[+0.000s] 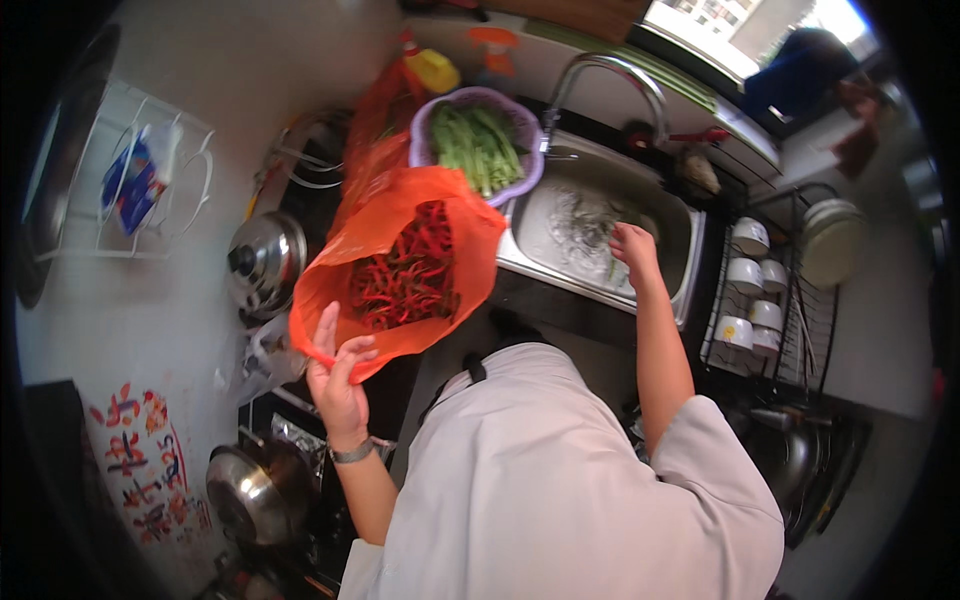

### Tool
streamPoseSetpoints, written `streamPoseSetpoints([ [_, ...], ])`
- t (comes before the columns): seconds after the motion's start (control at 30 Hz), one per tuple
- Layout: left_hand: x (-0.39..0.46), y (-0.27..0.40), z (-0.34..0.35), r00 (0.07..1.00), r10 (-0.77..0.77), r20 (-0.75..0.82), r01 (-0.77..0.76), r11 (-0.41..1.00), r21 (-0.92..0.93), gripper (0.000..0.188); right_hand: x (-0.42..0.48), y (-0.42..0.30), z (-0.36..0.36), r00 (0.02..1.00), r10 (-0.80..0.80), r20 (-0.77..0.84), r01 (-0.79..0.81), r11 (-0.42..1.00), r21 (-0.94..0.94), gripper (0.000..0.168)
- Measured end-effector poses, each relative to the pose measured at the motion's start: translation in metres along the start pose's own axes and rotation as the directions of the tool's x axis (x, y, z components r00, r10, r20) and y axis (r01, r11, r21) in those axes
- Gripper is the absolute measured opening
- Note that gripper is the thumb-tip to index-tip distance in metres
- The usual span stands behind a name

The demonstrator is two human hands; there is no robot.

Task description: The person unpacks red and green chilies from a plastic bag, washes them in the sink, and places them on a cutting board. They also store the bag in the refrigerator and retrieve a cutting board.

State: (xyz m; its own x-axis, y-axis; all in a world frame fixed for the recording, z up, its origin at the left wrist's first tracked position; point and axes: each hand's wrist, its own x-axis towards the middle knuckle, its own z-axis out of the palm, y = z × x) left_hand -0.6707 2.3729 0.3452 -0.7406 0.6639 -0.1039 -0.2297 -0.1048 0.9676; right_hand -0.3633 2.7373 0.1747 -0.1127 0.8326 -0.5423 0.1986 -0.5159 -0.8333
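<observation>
My left hand (341, 379) grips the near rim of an orange-red plastic bag (476, 255), with some fingers inside its mouth. The bag gapes open and holds many thin red chili peppers (405, 281). Over the stainless steel sink (536, 225) is my right hand (636, 249), its fingers loosely curled. Whether anything is between those fingers is too small to tell. Water (581, 225) ripples in the basin below, and a small green piece shows near the hand. Behind the bag, a purple plastic basket (534, 142) of cut green vegetable stalks (476, 146) stands by the sink's left corner.
A curved chrome faucet (611, 60) rises behind the sink. To the right is a dish rack (787, 300) with white cups (745, 275). Lidded steel pots (266, 259) line the left counter. A yellow bottle (435, 71) and an orange-topped spray bottle (493, 56) stand at the back.
</observation>
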Motion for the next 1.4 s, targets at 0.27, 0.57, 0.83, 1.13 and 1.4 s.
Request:
streamPoseSetpoints([
  [0.27,0.003,0.001,-0.004,0.988,0.113,0.103,-0.119,0.992,0.050,0.055,-0.144,-0.061,0.157,0.663,-0.224,0.714,0.418,0.902,-0.105,0.029],
  [0.57,0.004,0.017,0.006,0.963,0.174,0.207,-0.193,0.978,0.078,0.059,-0.082,-0.003,0.321,0.229,-0.487,0.843,0.973,0.078,-0.219,0.027],
  [0.83,-0.009,0.004,-0.005,0.976,0.151,0.158,-0.150,0.989,-0.021,0.054,-0.054,0.019,0.337,0.253,-0.487,0.836,0.967,0.094,-0.237,0.036],
  [1.13,-0.008,0.005,-0.017,0.989,0.117,0.088,-0.119,0.992,0.027,0.059,-0.114,-0.070,0.232,0.328,-0.127,0.936,0.850,0.472,-0.234,0.018],
  [1.4,0.006,0.006,-0.011,0.971,0.185,0.153,-0.179,0.982,-0.052,0.048,-0.082,-0.134,0.022,0.704,0.002,0.710,0.486,0.728,-0.484,0.013],
])
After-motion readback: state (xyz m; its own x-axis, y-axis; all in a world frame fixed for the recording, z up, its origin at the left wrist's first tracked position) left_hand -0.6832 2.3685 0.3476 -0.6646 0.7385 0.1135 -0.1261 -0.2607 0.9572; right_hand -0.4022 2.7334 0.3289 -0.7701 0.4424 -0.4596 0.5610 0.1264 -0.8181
